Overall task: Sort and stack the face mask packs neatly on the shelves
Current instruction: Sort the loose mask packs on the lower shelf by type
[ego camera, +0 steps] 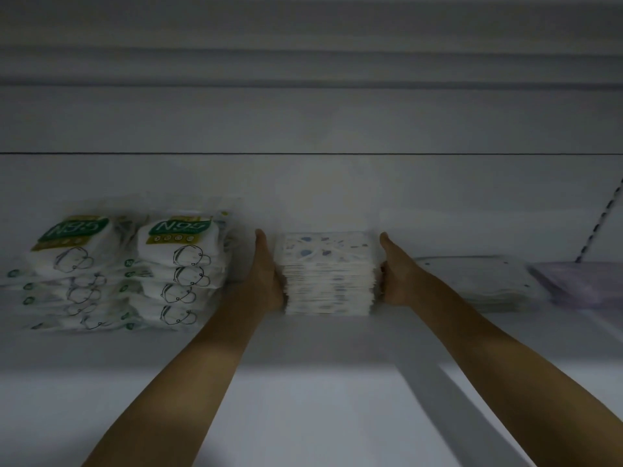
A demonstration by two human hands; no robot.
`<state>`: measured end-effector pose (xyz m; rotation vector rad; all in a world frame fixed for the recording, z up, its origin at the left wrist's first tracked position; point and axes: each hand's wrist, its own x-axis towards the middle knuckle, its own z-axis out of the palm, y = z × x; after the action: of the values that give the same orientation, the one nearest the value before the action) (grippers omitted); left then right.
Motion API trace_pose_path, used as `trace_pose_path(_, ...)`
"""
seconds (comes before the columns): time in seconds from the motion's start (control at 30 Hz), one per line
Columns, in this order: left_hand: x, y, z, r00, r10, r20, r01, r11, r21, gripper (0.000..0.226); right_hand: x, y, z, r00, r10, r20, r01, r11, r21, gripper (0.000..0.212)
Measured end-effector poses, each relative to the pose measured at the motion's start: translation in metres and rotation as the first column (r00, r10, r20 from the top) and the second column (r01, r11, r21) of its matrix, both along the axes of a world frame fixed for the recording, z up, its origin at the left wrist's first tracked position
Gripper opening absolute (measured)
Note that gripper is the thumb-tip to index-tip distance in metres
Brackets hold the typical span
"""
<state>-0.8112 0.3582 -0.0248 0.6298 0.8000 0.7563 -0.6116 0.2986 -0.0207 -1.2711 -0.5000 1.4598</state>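
A tall stack of white face mask packs with blue spots [327, 281] stands on the white shelf [303, 348], near the back wall. My left hand [266, 267] lies flat against the stack's left side, fingers stretched toward the wall. My right hand [396, 271] presses the stack's right side in the same way, with its thumb at the front corner. The stack is squeezed between both palms. My fingertips on the far side of the stack are hidden.
Two stacks of N95 mask packs with green labels [182, 264] [67, 267] stand left of my left hand. A low pile of white spotted packs [478, 281] and a purple pile [586, 284] lie to the right. A slotted upright rail [603, 214] runs up the right side.
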Motion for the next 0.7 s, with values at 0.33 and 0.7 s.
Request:
trace_pose_path(0.33,0.001,-0.002,0.003,0.996,0.027,-0.086,-0.022,0.998,0.052,0.091,-0.017,-0.004,0.005,0.999,-0.038,-0.004,0.038,0.999,0.021,0.082)
trace_pose_path(0.7,-0.009,0.012,-0.011,0.965,0.088,-0.246,-0.055,0.989,0.137,0.079,-0.026,0.003,0.003,0.971,-0.159,0.180,0.169,0.985,-0.041,0.092)
